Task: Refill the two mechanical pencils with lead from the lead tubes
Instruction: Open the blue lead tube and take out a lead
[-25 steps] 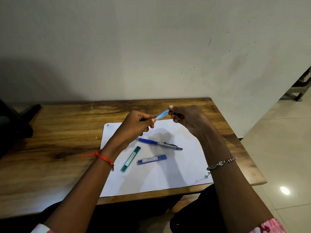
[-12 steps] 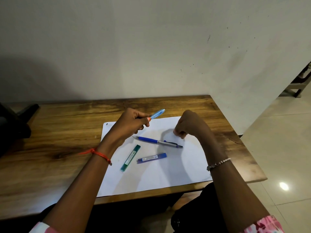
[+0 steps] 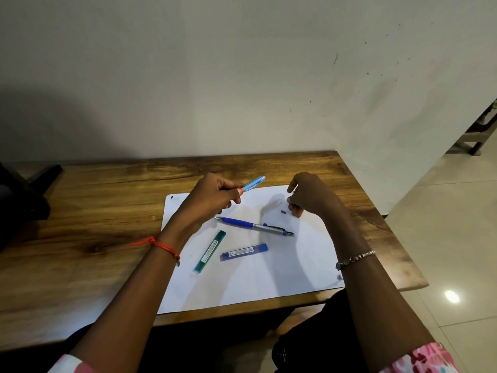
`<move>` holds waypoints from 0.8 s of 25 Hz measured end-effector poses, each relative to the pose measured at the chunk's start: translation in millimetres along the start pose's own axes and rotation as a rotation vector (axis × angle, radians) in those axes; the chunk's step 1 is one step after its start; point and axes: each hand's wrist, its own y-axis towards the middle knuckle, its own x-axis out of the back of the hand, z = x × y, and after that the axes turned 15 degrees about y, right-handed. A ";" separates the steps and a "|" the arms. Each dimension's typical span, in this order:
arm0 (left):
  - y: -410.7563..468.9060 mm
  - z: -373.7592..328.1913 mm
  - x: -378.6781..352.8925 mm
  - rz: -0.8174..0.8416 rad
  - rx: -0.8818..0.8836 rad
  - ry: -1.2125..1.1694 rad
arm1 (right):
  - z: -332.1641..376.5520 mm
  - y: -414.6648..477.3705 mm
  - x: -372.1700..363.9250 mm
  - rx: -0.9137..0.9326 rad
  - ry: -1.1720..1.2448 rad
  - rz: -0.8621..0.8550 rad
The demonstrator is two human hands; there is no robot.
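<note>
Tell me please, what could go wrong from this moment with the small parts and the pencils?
1. The small dark cap lies loose on the white paper beside the right hand; a brush of the hand could knock it off the table.
2. The left hand holds the light blue pencil tilted, open end up it seems; tipping it may spill lead.
3. The green tube and blue tube might hold different lead; the labels are unreadable.

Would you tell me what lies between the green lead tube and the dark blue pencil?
Only bare white paper separates green lead tube from dark blue pencil in head view.
</note>
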 end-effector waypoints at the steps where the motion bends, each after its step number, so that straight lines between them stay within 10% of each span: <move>1: 0.3 -0.1 -0.2 0.000 -0.001 0.006 | -0.4 0.1 1.0 -0.014 0.022 -0.005; 20: 2.6 4.0 2.8 0.021 -0.049 0.106 | -8.1 4.3 5.1 -0.071 0.085 0.104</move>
